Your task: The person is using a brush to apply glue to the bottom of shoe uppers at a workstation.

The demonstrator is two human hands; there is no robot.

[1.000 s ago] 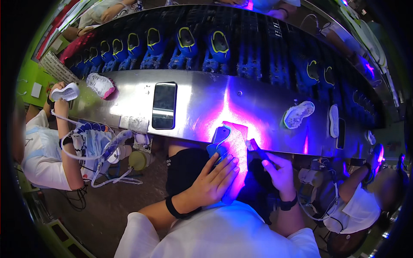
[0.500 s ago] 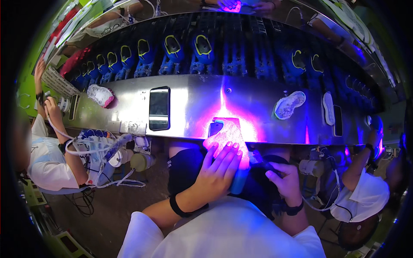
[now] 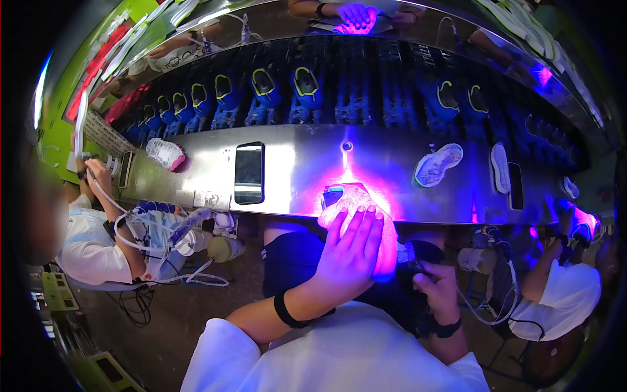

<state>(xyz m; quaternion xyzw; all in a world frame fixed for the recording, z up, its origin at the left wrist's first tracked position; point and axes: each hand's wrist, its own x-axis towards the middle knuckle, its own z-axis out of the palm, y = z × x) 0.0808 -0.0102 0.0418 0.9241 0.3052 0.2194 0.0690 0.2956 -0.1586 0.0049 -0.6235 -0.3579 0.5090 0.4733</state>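
Hot pink, washed toward white in places, across most of the shoe (image 3: 356, 197). Looked finely speckled on the lit face, almost grainy; turned bluer toward the lower end. Had a dark opening at upper left with a paler bluish rim. Was tapered, rounded, tipped on its side rather than upright. Sat at the near edge of the steel bench (image 3: 304, 176), partly above the dark shorts (image 3: 294, 258). Couldn't tell whether resting on the metal.

Lay under the left hand (image 3: 343, 255): back of hand up, fingers straight and close together, flat on the glowing surface. Couldn't see the thumb, so couldn't tell whether closed round the shoe. Gripped in the right hand (image 3: 436, 287): a brush-like tool (image 3: 405, 253), dark at the handle, pale at the head. Pointed head-first at the shoe's right side; couldn't tell contact from slight gap.

Noted on the bench: glossy metal, pink-violet reflections; flat dark phone (image 3: 249, 171), rounded corners, left of the shoe; to the right, curved whitish sole (image 3: 439, 164), patchy, rough-looking, then a smoother white sole (image 3: 499, 168). Saw behind, in a row on dark ribbed racks (image 3: 363, 85): blue shoes (image 3: 263, 87), yellow-green rims.
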